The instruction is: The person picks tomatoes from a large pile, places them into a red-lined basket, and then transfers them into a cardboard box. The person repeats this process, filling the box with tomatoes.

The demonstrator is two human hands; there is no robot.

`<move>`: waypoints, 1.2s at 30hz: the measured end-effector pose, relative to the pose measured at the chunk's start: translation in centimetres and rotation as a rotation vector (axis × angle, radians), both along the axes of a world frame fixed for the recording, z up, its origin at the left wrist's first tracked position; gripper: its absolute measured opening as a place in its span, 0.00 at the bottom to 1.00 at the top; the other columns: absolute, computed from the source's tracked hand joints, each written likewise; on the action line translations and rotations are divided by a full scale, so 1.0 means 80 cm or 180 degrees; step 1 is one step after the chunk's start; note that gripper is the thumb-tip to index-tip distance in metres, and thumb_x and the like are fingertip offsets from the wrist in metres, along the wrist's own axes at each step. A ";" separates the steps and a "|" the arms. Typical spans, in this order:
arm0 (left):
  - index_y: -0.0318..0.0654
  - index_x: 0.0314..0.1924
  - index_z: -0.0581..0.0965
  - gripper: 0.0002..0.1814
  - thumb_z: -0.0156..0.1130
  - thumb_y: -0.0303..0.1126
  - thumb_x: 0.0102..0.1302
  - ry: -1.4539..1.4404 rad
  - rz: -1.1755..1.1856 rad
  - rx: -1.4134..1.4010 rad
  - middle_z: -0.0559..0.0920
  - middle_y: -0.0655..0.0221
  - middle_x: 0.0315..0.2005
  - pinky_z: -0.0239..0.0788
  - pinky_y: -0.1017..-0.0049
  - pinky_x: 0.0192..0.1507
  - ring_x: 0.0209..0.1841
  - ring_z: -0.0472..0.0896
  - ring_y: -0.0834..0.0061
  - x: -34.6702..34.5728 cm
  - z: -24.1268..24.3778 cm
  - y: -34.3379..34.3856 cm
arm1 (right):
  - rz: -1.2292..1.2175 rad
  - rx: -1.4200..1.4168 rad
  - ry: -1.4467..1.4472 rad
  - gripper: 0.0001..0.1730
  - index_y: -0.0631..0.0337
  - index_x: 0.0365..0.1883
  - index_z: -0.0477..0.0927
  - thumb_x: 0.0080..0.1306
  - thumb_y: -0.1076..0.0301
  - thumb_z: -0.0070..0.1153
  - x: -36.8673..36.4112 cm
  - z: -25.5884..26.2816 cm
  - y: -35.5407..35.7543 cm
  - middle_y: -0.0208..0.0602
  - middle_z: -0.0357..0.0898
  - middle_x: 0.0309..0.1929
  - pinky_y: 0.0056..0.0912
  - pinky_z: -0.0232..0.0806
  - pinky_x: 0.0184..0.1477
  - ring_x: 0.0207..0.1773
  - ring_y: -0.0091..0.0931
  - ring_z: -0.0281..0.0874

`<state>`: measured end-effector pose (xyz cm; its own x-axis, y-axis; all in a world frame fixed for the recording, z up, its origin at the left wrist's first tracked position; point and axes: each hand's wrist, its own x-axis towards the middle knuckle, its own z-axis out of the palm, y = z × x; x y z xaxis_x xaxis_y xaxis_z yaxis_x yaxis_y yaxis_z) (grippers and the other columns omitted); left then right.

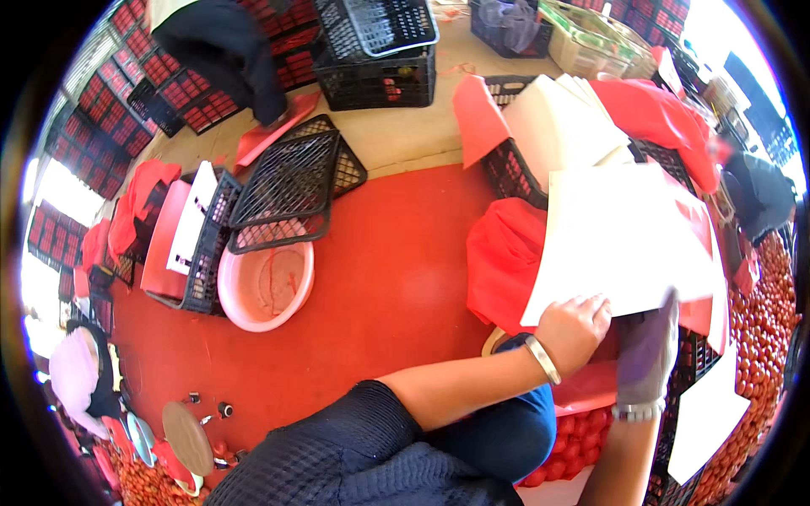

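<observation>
A large white paper sheet (pixel 620 234) spreads out at the right, over a black plastic crate. My left hand (pixel 573 332), bare and with a metal bangle at the wrist, grips the sheet's near left edge. My right hand (pixel 648 348), in a greyish glove with a watch band below it, is at the sheet's near edge; its fingers are blurred, so its hold is unclear. Beneath my forearms, red fruits (pixel 569 443) lie beside pink-red paper (pixel 585 389). Red cloth (pixel 506 259) bunches left of the sheet.
A pink basin (pixel 266 288) stands on the red floor near black crates (pixel 209 253). A wheeled stool (pixel 188 438) is at the lower left. Small red fruits (pixel 766 316) are heaped at far right. A person (pixel 221 57) bends at upper left; others are at both sides.
</observation>
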<state>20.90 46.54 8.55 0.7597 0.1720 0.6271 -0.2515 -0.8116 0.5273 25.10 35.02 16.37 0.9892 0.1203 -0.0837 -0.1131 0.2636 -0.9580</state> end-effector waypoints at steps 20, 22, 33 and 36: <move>0.37 0.69 0.55 0.40 0.42 0.61 0.70 0.0212 -0.3580 -0.6106 0.65 0.56 0.65 0.55 0.62 0.68 0.67 0.65 0.62 -0.074 -0.016 0.029 | 0.0622 -0.3822 -0.3689 0.19 0.58 0.45 0.81 0.52 0.71 0.61 -0.129 0.042 0.054 0.36 0.81 0.41 0.39 0.71 0.48 0.45 0.35 0.80; 0.39 0.68 0.60 0.34 0.36 0.57 0.73 -0.0121 -0.3986 -0.7346 0.67 0.59 0.64 0.58 0.60 0.67 0.64 0.68 0.60 -0.076 0.004 0.042 | 0.0559 -0.4058 -0.3774 0.19 0.57 0.46 0.81 0.54 0.72 0.59 -0.143 0.043 0.052 0.34 0.80 0.42 0.39 0.71 0.48 0.45 0.35 0.79; 0.43 0.69 0.60 0.47 0.37 0.74 0.64 0.1106 -0.3211 -0.6902 0.70 0.61 0.62 0.63 0.55 0.64 0.63 0.71 0.58 -0.153 0.111 0.079 | 0.0556 -0.3160 -0.3137 0.18 0.57 0.36 0.84 0.46 0.65 0.71 -0.193 0.068 -0.018 0.36 0.84 0.38 0.39 0.74 0.44 0.42 0.35 0.82; 0.43 0.70 0.58 0.46 0.37 0.72 0.66 0.1446 -0.2977 -0.6791 0.67 0.60 0.64 0.63 0.56 0.64 0.64 0.70 0.58 -0.157 0.116 0.067 | 0.0780 -0.2683 -0.3362 0.34 0.57 0.35 0.81 0.32 0.48 0.80 -0.197 0.058 -0.031 0.43 0.78 0.54 0.51 0.64 0.63 0.60 0.47 0.73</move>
